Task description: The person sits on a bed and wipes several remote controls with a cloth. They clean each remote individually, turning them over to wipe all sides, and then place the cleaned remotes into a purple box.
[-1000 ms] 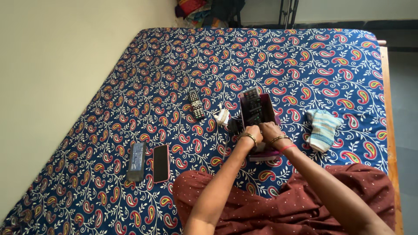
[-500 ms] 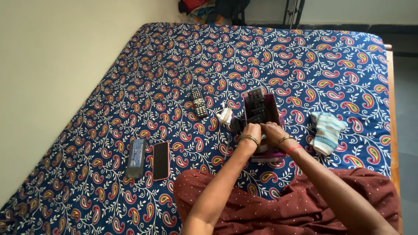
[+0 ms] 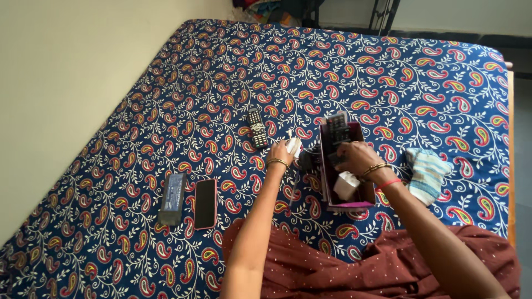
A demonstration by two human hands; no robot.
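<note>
Head view looks down on a bed (image 3: 388, 66) with a paisley sheet. The left hand (image 3: 282, 150) lies on a white charger (image 3: 293, 146) just left of the box (image 3: 327, 182); its fingers seem curled over it, but whether it is gripped I cannot tell. The right hand (image 3: 357, 156) is inside the box, fingers bent around a dark remote (image 3: 338, 130) standing at its far end. A white adapter (image 3: 347, 185) already sits in the box, nearer the person than that hand. By my judgement the packing is partway: outside remain a second remote (image 3: 256, 128) beyond the left hand, a phone (image 3: 205, 203) and a grey pack (image 3: 173, 198) well to its left, and a striped sock (image 3: 426, 174) right of the right hand.
</note>
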